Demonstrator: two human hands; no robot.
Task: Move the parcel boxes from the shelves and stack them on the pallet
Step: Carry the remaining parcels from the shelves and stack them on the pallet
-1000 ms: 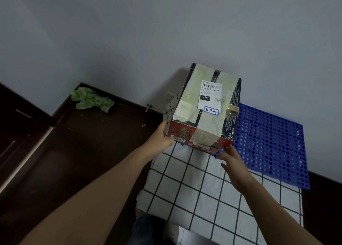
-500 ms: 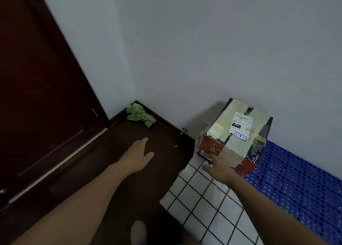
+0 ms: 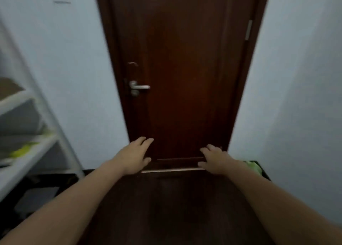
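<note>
My left hand (image 3: 135,156) and my right hand (image 3: 214,158) are stretched out in front of me, palms down, fingers relaxed, holding nothing. The white metal shelf unit (image 3: 37,141) stands at the left edge; blurred shapes lie on its boards, one brown (image 3: 7,87) and one yellow-green (image 3: 24,149), too smeared to make out. Neither the pallet nor the taped parcel box is in view.
A dark brown door (image 3: 185,69) with a silver lever handle (image 3: 138,87) fills the middle, shut. Pale walls flank it. A crumpled green thing (image 3: 254,168) lies on the dark floor at the right wall. The whole frame is motion-blurred.
Both hands let go of the taped box on the blue pallet. The view swung left from the pallet corner to the door and shelf; both hands now hang free in front.
</note>
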